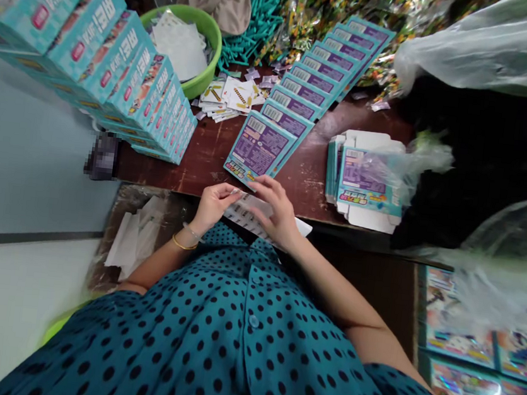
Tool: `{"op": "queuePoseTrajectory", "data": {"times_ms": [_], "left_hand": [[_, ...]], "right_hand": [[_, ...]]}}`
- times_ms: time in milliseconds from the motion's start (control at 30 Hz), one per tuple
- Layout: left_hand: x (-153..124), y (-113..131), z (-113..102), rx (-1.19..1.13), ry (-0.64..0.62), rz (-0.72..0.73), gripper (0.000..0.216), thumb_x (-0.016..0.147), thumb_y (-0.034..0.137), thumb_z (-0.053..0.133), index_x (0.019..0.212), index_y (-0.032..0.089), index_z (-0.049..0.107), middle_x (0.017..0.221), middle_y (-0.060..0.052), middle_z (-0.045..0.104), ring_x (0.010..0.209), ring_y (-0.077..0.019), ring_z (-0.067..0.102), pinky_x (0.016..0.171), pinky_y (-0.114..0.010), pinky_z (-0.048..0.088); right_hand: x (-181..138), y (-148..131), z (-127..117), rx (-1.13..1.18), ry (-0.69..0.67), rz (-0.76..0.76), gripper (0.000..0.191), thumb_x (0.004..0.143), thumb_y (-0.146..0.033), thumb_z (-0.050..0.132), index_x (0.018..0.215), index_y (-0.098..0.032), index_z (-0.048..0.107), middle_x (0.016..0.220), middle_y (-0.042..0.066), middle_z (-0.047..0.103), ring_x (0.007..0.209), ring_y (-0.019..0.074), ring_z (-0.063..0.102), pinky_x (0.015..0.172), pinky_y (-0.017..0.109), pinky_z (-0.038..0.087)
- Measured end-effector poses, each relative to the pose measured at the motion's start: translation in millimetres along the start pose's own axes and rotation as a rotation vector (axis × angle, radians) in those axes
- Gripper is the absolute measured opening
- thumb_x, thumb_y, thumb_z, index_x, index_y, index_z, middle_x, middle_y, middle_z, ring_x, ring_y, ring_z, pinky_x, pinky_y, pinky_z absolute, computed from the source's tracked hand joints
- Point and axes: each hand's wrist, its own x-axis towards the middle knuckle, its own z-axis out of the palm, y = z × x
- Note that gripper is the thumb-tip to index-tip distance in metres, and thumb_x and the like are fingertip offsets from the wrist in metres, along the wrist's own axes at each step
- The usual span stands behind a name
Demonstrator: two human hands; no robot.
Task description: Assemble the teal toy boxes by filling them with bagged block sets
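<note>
My left hand [214,204] and my right hand [277,210] are both closed on a white sheet of small stickers [250,216] held close to my body at the near edge of the brown table [211,153]. Just beyond my fingers begins a long overlapping row of flat teal and purple boxes [298,100] running away to the far right. A stack of unfolded flat box blanks [365,180] lies to the right under clear plastic.
A row of assembled teal boxes [117,60] stands at the left. A green basin [200,44] holding white sheets sits behind them, with small cards [232,95] scattered beside it. Plastic bags [489,52] fill the right. Colourful packs [469,348] lie at lower right.
</note>
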Motion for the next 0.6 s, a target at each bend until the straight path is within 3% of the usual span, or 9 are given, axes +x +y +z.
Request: {"op": "queuePoseTrajectory", "data": {"times_ms": [67,133,300,433,533,600], "left_hand": [[-1.0,0.9,0.4,0.003,-0.017,0.003,0.032,0.072,0.045,0.087,0.08,0.016,0.076,0.08,-0.004,0.077,0.071,-0.0162,0.069,0.069,-0.027,0.055],[-2.1,2.6,-0.1,0.009,-0.029,0.005,0.035,0.072,0.048,0.087,0.079,0.016,0.076,0.078,-0.004,0.076,0.07,-0.0158,0.068,0.068,-0.027,0.054],[1.9,7.4,-8.7,-0.002,-0.03,-0.048,0.051,0.066,0.06,0.088,0.062,0.016,0.062,0.057,0.002,0.06,0.051,-0.0092,0.051,0.05,-0.022,0.039],[18.4,4.8,-19.7,-0.031,0.058,-0.007,0.054,0.066,0.062,0.087,0.061,0.016,0.06,0.057,0.003,0.058,0.051,-0.0079,0.046,0.049,-0.021,0.035],[34.4,1.4,-24.4,-0.03,0.121,0.077,0.052,0.067,0.062,0.086,0.063,0.016,0.063,0.06,0.002,0.061,0.053,-0.0086,0.048,0.051,-0.021,0.037],[43.6,0.2,-23.1,-0.017,0.093,0.11,0.049,0.068,0.061,0.086,0.066,0.016,0.066,0.062,0.002,0.063,0.055,-0.0095,0.05,0.052,-0.022,0.039]], "right_hand": [[7.6,10.9,5.1,-0.025,0.054,0.049,0.044,0.1,-0.035,0.059,0.144,-0.03,0.056,0.121,0.008,0.073,0.116,0.0262,0.065,0.105,0.048,0.051],[10.6,18.5,10.8,-0.087,0.08,-0.004,0.042,0.101,-0.029,0.058,0.143,-0.031,0.058,0.102,0.004,0.078,0.104,0.0244,0.069,0.106,0.05,0.048],[14.3,8.9,13.2,-0.201,0.118,-0.164,0.04,0.098,-0.021,0.06,0.134,-0.037,0.066,0.095,0.0,0.08,0.101,0.0236,0.071,0.11,0.05,0.044],[51.0,4.4,-7.4,-0.098,0.191,0.008,0.043,0.098,-0.03,0.062,0.141,-0.034,0.059,0.094,0.001,0.078,0.095,0.0241,0.071,0.103,0.049,0.049],[97.8,28.3,-26.2,-0.132,0.286,0.149,0.055,0.099,-0.032,0.059,0.152,-0.032,0.046,0.106,0.005,0.077,0.101,0.0259,0.069,0.104,0.053,0.048],[126.3,52.5,-31.7,-0.194,0.265,0.187,0.062,0.098,-0.029,0.057,0.157,-0.031,0.039,0.114,0.008,0.076,0.105,0.0269,0.067,0.104,0.055,0.047]]}}
